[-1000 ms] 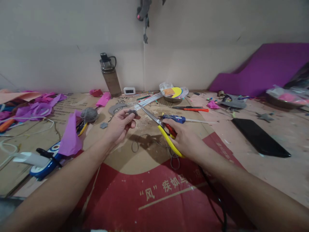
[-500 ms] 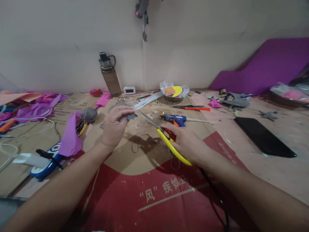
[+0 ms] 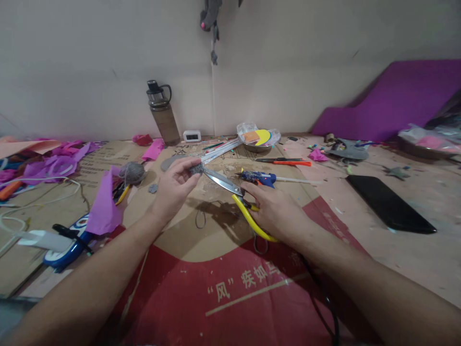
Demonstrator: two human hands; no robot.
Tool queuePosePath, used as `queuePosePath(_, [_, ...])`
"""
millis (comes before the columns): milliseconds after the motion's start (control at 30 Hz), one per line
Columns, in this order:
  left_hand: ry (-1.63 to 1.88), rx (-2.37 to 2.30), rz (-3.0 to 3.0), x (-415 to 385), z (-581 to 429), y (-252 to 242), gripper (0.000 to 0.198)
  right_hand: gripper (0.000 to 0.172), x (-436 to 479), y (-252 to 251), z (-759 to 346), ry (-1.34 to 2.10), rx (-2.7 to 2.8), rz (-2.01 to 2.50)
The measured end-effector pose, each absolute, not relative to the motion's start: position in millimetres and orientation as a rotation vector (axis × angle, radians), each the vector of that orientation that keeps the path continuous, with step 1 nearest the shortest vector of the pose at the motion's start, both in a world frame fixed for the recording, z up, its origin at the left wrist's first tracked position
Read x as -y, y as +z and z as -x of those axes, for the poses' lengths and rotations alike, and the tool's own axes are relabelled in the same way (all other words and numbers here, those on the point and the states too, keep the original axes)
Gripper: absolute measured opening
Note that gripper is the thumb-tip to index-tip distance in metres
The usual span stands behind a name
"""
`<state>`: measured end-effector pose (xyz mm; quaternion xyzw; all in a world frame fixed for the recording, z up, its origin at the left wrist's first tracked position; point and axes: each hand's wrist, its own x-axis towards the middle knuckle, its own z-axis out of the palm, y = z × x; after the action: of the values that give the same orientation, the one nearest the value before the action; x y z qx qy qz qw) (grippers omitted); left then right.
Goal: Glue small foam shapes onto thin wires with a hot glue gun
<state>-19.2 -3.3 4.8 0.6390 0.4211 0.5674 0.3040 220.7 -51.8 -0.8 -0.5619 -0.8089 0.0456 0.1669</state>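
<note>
My left hand (image 3: 173, 190) pinches a small grey felt piece (image 3: 196, 168) between thumb and fingers, held above the cardboard. My right hand (image 3: 275, 211) grips yellow-handled scissors (image 3: 237, 199); their steel blades (image 3: 219, 179) point up-left and meet the grey piece. A blue glue gun (image 3: 257, 178) lies just beyond my right hand. Both forearms reach in from the bottom corners.
A red and tan cardboard sheet (image 3: 230, 283) covers the floor. A water bottle (image 3: 162, 113) stands by the wall beside a white clock (image 3: 192, 136). A metal bowl (image 3: 257, 139), an orange knife (image 3: 284, 162), a black phone (image 3: 391, 203), grey yarn (image 3: 132, 173), purple paper (image 3: 104, 204) and purple foam (image 3: 392, 101) lie around.
The scissor blades have swung left and closed onto the grey piece. My left hand turned the piece toward the blades. My right hand squeezed the handles together.
</note>
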Motion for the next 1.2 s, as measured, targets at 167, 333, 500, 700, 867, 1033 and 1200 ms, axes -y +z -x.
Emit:
queuePosePath(167, [1.465, -1.081, -1.486, -3.1, 19.5, -1.0, 0.035, 0.034, 50.9, -2.1, -221.3, 0.067, 2.300, 1.632])
queuePosePath(333, [1.454, -1.066, -1.440, -3.2, 18.0, -2.7, 0.036, 0.035, 49.7, -5.2, -222.6, 0.026, 2.305, 1.638])
queuePosePath(500, [1.430, -1.059, -1.372, -2.8, 17.7, -1.6, 0.038, 0.037, 49.0, -7.3, -225.1, -0.015, 2.325, 1.648])
queuePosePath(700, [1.437, -1.058, -1.299, -3.2, 15.9, -0.6, 0.037, 0.033, 50.7, -0.4, -224.1, -0.062, 2.344, 1.664])
queuePosePath(867, [1.447, -1.045, -1.300, -2.4, 15.4, -0.6, 0.037, 0.032, 50.5, 0.0, -223.7, -0.063, 2.352, 1.664])
queuePosePath(1033, [1.446, -1.030, -1.272, -3.3, 14.8, 0.2, 0.035, 0.030, 49.1, -1.7, -224.4, 0.059, 2.279, 1.615])
queuePosePath(1200, [1.457, -0.983, -1.249, -4.4, 14.9, 0.5, 0.036, 0.036, 46.2, -3.0, -227.1, 0.269, 2.136, 1.583])
